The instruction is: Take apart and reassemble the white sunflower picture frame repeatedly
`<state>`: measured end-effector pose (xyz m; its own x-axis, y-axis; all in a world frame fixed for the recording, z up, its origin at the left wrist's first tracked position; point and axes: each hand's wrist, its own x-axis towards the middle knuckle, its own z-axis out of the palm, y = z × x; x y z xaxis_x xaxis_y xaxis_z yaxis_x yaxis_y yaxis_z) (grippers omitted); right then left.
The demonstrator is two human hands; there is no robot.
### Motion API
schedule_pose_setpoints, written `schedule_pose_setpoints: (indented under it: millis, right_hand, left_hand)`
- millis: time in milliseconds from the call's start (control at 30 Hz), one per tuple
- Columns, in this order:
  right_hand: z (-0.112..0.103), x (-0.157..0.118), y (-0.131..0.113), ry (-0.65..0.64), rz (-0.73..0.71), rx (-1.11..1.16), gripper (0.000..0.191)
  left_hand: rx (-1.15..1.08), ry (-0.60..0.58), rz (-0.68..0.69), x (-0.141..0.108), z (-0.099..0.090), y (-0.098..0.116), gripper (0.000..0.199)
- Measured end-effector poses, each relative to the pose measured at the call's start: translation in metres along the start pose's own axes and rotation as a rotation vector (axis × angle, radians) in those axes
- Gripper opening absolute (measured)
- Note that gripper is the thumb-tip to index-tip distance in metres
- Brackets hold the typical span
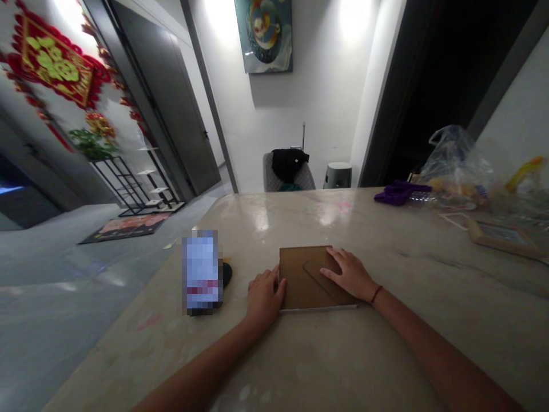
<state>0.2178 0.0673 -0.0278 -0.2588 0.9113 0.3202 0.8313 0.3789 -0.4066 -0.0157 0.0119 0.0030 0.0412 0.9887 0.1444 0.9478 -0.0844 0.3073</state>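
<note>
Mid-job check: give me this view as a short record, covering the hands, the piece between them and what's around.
Left hand: at the brown panel's left edge
Right hand: fingers spread on its right side
Panel: flat on the table, angled line on its face
Left of panel: device, screen blurred
Far right: wooden frame, purple cloth, clear plastic bag

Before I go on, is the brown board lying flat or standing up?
Lying flat: the brown board's broad face points up on the table, with the right hand spread over it.
</note>
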Motion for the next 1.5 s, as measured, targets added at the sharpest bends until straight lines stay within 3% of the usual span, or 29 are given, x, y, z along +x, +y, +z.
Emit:
schedule_pose_setpoints:
  millis: [200, 500, 733, 867, 1067, 1300, 1500]
  right_hand:
    - [0.005, 0.004, 0.003, -0.022, -0.061, 0.003, 0.067]
    - [-0.006, 0.003, 0.008, -0.254, -0.034, 0.047, 0.095]
    - [-0.006, -0.003, 0.006, -0.179, -0.04, 0.136, 0.085]
    - [-0.005, -0.008, 0.006, -0.083, -0.01, 0.228, 0.07]
    - [-0.004, -0.014, 0.006, 0.021, 0.018, 0.325, 0.052]
    - [-0.014, -0.019, 0.012, -0.227, -0.025, 0.298, 0.093]
    - [-0.018, -0.021, 0.009, -0.275, -0.069, 0.231, 0.088]
  left_hand:
    - [-0.019, -0.015, -0.01, -0.001, 0.0, 0.001, 0.039]
    - [-0.04, -0.054, 0.014, 0.003, 0.0, 0.0, 0.04]
    - [-0.071, -0.047, 0.011, 0.002, 0.0, 0.004, 0.039]
    - [-0.131, 0.019, 0.045, 0.0, 0.0, 0.005, 0.043]
    - [-0.133, -0.003, 0.087, -0.004, -0.001, 0.005, 0.037]
    - [-0.049, -0.034, 0.128, -0.005, -0.005, 0.008, 0.063]
    - [-0.034, -0.066, 0.127, -0.003, -0.007, 0.008, 0.061]
